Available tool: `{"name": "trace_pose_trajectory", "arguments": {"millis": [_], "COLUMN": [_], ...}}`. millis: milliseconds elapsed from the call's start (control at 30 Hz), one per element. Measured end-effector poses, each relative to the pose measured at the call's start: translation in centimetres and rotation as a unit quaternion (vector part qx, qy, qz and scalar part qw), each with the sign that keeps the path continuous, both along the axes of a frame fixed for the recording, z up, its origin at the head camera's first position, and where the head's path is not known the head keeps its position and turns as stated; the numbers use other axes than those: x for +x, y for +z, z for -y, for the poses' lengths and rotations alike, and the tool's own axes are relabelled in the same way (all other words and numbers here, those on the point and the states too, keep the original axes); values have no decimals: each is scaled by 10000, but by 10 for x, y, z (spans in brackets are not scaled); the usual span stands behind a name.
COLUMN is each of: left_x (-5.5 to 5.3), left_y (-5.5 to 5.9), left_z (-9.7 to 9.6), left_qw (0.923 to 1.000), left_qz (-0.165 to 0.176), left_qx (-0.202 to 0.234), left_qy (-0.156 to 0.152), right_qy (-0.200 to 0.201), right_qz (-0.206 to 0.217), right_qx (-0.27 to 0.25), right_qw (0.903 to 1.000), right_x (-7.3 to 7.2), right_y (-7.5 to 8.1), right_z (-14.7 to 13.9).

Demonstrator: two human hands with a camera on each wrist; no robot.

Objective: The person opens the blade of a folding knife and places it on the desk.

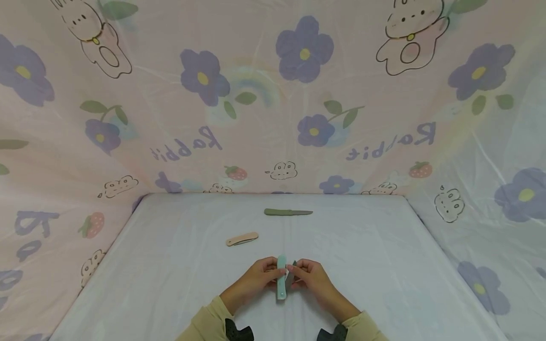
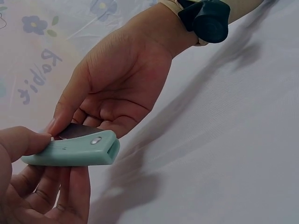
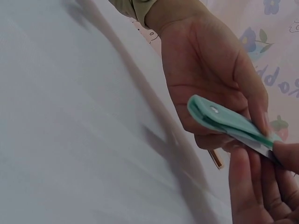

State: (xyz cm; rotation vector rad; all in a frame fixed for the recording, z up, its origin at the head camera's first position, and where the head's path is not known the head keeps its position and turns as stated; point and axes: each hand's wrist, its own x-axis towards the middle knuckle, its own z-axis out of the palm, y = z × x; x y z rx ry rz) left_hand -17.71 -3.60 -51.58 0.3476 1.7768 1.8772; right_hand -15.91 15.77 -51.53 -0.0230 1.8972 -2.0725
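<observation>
Between both hands is a mint-green folding knife [image 1: 281, 288], its blade [image 1: 289, 281] partly swung out from the handle. My left hand [image 1: 259, 273] holds the handle, thumb on its near face and fingers behind. On the other side, my right hand [image 1: 312, 273] pinches the blade between thumb and fingers. In the left wrist view the handle [image 2: 77, 151] shows a silver pivot pin and a slotted end. The right wrist view shows the blade [image 3: 252, 142] lying at a narrow angle to the handle; its tip is hidden by fingers.
On the white-covered table [image 1: 179, 284], a peach folding knife [image 1: 242, 239] lies folded, beyond and left of the hands. Farther back lies an olive-green folding knife [image 1: 279, 212], its blade out to the right. Printed rabbit-and-flower cloth [image 1: 256, 113] walls the back and sides.
</observation>
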Motion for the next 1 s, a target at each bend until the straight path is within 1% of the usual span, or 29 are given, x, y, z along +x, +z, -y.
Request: {"name": "trace_pose_trajectory", "arguments": {"millis": [100,333,500,767,1000], "left_x": [0,-1,-2,-4,-3], "left_y": [-2,-3,-3,-4,-6], "left_z": [1,2,2,6,10], "left_qw": [10000,9998,9997,9990,9979], "left_qz": [1,7,13,91,203], "left_qx": [27,195,184,229,349], "left_qy": [33,88,175,360,507], "right_qy": [-10,-102,-89,-207,-173], "right_qz": [-39,51,46,67,222], "right_qx": [31,-19,-25,-166,-302], "right_qw": [10000,9999,9999,9996,9991], "right_x": [0,-1,-1,-1,1], "right_y": [-3,-4,-1,1,9], "right_z": [0,-4,-6,-8,-10]}}
